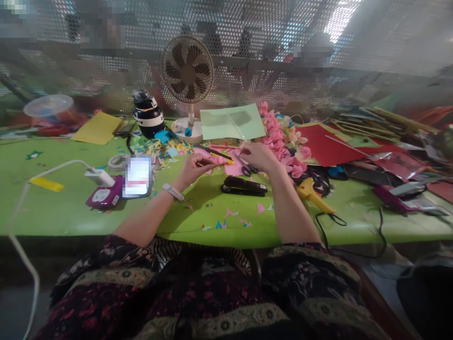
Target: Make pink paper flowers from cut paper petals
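Observation:
My left hand [196,167], a watch on its wrist, reaches in beside pink paper pieces [231,169] and a dark pencil-like stick [218,153]. Its fingers are drawn together, and what they hold, if anything, is too small to make out. My right hand [260,156] is bent with its fingertips pinched near the lower edge of a light green sheet [230,122]; anything between them is hidden. Scissors [246,167] lie beneath that hand. Closer to me, a black stapler [244,186] rests between my forearms. Pink paper flowers [278,137] are heaped past my right hand.
A fan [187,71] and a dark bottle [148,115] stand at the back. Left of me are a lit phone [137,177] and a purple power adapter [104,193] with a white cable. A yellow glue gun [314,196] with a black cord lies by my right forearm.

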The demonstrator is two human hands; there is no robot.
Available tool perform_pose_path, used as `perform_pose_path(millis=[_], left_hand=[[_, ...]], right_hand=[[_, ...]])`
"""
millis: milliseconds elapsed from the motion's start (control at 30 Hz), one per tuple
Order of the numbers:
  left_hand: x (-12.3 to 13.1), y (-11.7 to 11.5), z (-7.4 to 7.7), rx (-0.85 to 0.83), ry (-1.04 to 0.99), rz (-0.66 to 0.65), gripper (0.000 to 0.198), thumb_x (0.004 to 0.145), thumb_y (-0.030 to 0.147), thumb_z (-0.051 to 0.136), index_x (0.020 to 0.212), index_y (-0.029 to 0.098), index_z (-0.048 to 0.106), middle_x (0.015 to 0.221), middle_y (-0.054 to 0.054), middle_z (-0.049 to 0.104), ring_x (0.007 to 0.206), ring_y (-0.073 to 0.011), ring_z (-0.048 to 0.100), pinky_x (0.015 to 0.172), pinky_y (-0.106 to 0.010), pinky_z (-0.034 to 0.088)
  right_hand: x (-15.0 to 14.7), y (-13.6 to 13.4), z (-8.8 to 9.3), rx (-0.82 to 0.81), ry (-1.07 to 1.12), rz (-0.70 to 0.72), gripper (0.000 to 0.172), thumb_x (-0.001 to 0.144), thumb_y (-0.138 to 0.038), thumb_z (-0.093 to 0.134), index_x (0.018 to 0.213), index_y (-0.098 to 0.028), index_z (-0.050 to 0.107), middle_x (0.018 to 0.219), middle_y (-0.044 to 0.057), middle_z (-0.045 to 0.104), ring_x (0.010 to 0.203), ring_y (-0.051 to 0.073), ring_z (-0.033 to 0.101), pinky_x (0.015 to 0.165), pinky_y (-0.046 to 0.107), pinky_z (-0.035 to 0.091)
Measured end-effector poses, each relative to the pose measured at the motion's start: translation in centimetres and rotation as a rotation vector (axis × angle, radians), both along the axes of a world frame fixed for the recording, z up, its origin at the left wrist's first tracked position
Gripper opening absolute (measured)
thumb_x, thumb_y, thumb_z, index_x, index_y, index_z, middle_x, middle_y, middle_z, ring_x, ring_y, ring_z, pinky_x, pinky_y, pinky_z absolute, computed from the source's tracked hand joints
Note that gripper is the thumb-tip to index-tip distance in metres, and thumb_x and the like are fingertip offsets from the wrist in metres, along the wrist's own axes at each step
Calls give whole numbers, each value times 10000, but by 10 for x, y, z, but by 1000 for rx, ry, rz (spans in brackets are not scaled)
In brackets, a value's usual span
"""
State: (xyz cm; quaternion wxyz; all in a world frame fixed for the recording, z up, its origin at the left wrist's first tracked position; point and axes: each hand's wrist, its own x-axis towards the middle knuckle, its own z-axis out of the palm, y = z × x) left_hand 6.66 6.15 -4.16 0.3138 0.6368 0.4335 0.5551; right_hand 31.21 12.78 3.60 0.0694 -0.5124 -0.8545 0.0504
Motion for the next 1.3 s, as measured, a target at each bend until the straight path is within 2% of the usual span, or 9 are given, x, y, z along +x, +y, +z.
perform_pose_path(millis=[100,167,267,367,533,600,767,1067,1300], left_hand=[[2,-1,1,40,18,1,190,757,322,852,734,175,734,750,-48,691,636,-121,597,584,-269,506],[3,-2,3,36,15,13,165,757,274,856,715,179,728,728,-40,678,625,-118,588,583,-269,499],[6,-5,6,3,-1,13,144,731,222,872,692,192,736,702,-35,669,614,-125,587,595,-275,494],[7,-5,7,22,21,16,113,713,204,871,706,213,758,714,-31,676,621,-134,592,622,-281,498],[6,-2,4,87,84,74,86,777,146,793,732,218,775,743,-42,700,646,-138,593,667,-293,496],[6,-1,3,96,91,90,99,797,129,766,750,214,782,757,-45,711,647,-139,598,676,-297,500],[5,-1,3,100,102,89,57,785,147,789,764,201,788,767,-51,710,648,-138,599,672,-296,499],[4,0,-1,135,174,51,58,771,292,813,770,241,787,768,-54,704,675,-155,606,682,-304,511],[4,-4,6,117,142,97,135,778,313,801,858,205,793,800,-65,741,628,-136,611,636,-274,510]], right_hand=[[-22,-24,6,-41,120,243,226,979,-242,521,1037,-178,730,1143,95,751,994,222,669,834,327,482],[-35,-38,5,-5,130,323,221,974,-232,519,1029,-179,726,1131,99,750,1006,234,662,848,338,473],[-47,-48,-1,96,103,313,211,955,-236,535,1037,-175,719,1130,121,743,1016,261,651,826,348,458],[-51,-49,-6,100,52,326,206,932,-239,559,1041,-179,723,1100,120,749,992,259,649,804,339,447],[-52,-48,-10,224,99,254,321,952,-260,530,1212,-139,675,1226,163,718,1067,295,636,836,365,444],[-52,-47,-11,259,126,226,320,953,-278,535,1205,-135,670,1206,169,717,1066,306,635,817,366,440],[-55,-46,-16,208,74,256,230,949,-287,544,1006,-152,721,1081,148,754,991,286,652,781,344,427],[-59,-48,-15,226,-16,303,271,950,-248,511,1029,-148,750,1082,157,761,942,273,663,785,353,435],[-59,-45,-17,203,-12,318,267,955,-205,497,1033,-162,748,1069,145,766,963,263,667,807,340,453]])
